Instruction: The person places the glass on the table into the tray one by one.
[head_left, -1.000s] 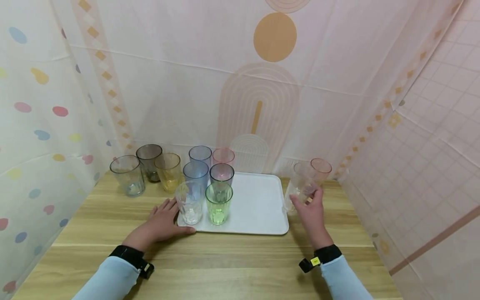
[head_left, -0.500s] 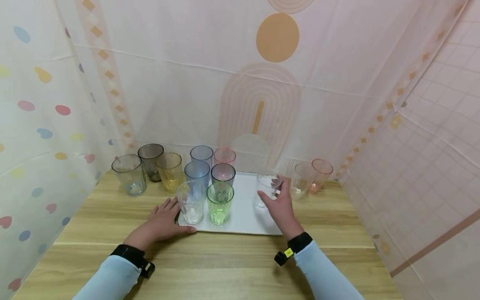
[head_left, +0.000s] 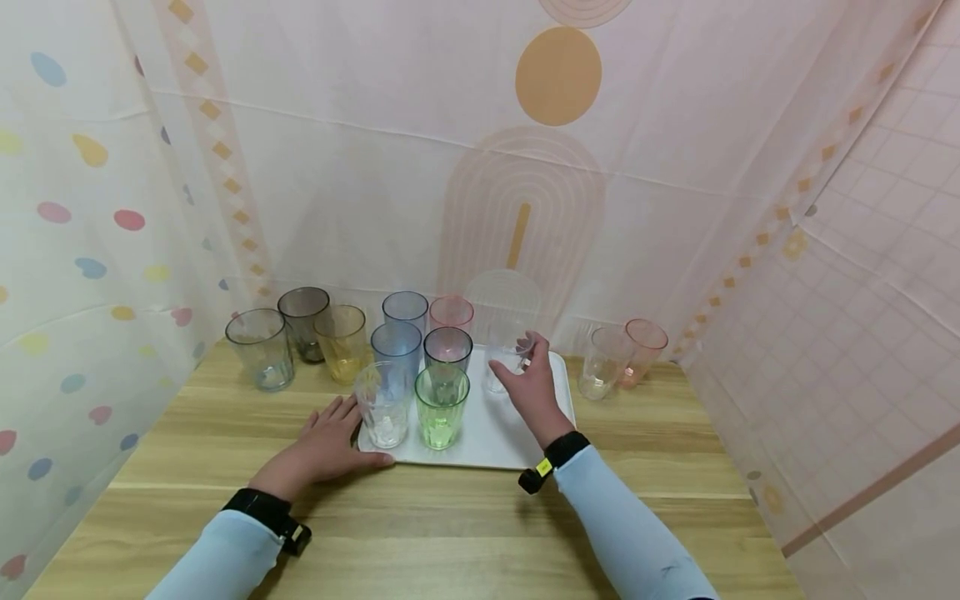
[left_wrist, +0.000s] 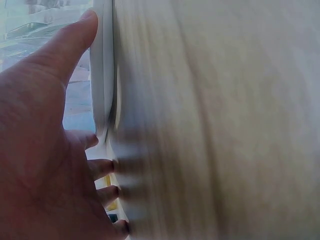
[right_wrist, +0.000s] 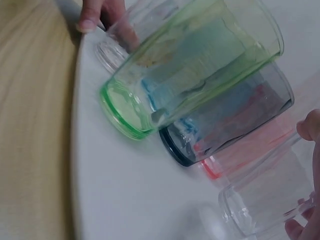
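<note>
1. Carried leftward since a second ago: clear glass (head_left: 507,357), then at the right of the tray beside the two glasses on the table, now over the far middle of the white tray (head_left: 558,392).
2. Right hand (head_left: 531,388) wrapped round that glass from its near right side, fingers curled on the wall, thumb on the left; glass upright, just right of the dark glass (head_left: 447,350) and the pink glass (head_left: 451,312).
3. Cannot tell whether the glass base touches the tray.
4. Left hand (head_left: 327,440) flat on the wooden table (head_left: 465,517), fingers straight, thumb along the tray's near left edge, gripping nothing; unchanged from before.
5. Nearest to that hand: another clear glass (head_left: 382,403), with the green glass (head_left: 441,407) to its right.
6. Off the tray at far left: three glasses, grey, dark and yellow; at far right, two pale ones.
</note>
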